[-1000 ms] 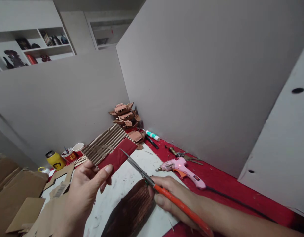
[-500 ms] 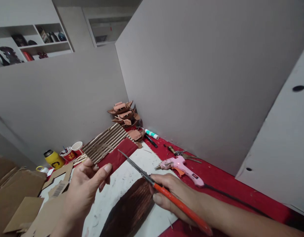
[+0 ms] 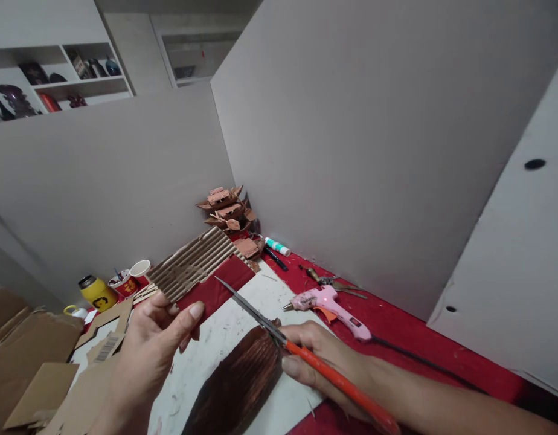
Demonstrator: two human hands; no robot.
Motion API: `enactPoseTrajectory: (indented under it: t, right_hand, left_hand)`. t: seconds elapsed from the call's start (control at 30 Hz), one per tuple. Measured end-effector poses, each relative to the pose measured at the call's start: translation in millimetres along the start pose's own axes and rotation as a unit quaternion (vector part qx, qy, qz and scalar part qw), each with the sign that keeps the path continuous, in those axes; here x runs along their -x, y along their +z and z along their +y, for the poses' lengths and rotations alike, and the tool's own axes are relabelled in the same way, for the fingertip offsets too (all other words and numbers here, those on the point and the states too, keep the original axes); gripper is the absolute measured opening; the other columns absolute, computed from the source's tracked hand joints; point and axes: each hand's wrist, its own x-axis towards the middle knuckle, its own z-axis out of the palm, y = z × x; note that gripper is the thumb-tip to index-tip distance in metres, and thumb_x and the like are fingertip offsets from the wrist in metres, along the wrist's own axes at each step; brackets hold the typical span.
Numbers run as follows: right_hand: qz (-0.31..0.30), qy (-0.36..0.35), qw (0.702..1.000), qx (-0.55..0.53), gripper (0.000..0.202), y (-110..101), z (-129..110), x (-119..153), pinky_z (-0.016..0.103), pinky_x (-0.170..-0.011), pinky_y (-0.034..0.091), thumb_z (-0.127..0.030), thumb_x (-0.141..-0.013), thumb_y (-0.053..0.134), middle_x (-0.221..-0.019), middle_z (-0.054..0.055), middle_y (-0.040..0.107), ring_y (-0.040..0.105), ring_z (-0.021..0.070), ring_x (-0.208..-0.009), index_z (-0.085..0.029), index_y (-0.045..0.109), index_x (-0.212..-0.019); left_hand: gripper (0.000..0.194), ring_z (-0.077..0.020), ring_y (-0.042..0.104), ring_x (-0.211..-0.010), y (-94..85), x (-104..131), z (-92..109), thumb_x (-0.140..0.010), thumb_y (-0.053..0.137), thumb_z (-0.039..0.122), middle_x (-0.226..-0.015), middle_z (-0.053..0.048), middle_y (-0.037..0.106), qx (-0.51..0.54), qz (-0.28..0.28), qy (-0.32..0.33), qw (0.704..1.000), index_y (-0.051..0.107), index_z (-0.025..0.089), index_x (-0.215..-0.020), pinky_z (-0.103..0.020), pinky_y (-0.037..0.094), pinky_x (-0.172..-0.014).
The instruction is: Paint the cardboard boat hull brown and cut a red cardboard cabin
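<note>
My left hand (image 3: 159,338) pinches a piece of corrugated cardboard (image 3: 195,263) at its near corner, thumb on top. The ridges show on its upper part; a dark red smooth strip (image 3: 220,284) runs along its near side. My right hand (image 3: 315,356) is closed around orange-handled scissors (image 3: 256,314), seen nearly edge-on. Their grey tip points up and left, over the red strip; whether it touches cannot be told. Under the scissors a dark brown ribbed boat-shaped piece (image 3: 236,380) lies on a white sheet (image 3: 188,368).
A pink glue gun (image 3: 328,302) lies on the red cloth (image 3: 410,356) at right, its cord trailing right. Small model boats (image 3: 224,208) stand in the far corner. Cardboard scraps (image 3: 38,393), a yellow bottle (image 3: 98,293) and paper cups (image 3: 141,272) stand at left. Grey panels (image 3: 351,151) rise behind.
The scissors and my right hand have shifted very slightly; the view has turned a little. Both hands keep their hold.
</note>
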Motion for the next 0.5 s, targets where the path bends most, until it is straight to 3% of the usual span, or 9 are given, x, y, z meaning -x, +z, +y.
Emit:
enactPoseTrajectory:
  t: [0.33,0.5]
  right_hand:
    - [0.0,0.002,1.0,0.027,0.059,-0.3,7.6,0.0,0.022,-0.055,0.04,-0.071,-0.087,0.039,-0.065,-0.001,0.042,0.037,0.0095,-0.057,-0.016,0.05,-0.071]
    - [-0.059,0.02,0.997,0.035,0.059,-5.2,5.7,-0.8,0.019,-0.044,0.032,-0.073,-0.089,0.028,-0.057,-0.003,0.039,0.037,0.0084,-0.049,-0.018,0.041,-0.071]
  left_hand:
    - [0.032,-0.0066,0.046,-0.044,-0.8,0.3,3.8,-0.071,0.078,0.041,-0.049,0.005,0.055,-0.016,0.013,-0.016,1.0,0.056,0.018,-0.069,-0.017,0.033,-0.041]
    - [0.026,-0.0066,0.045,-0.048,-5.7,-4.2,0.3,-0.074,0.076,0.039,-0.053,0.005,0.055,-0.012,-0.009,-0.026,1.0,0.061,0.019,-0.075,-0.017,0.034,-0.044]
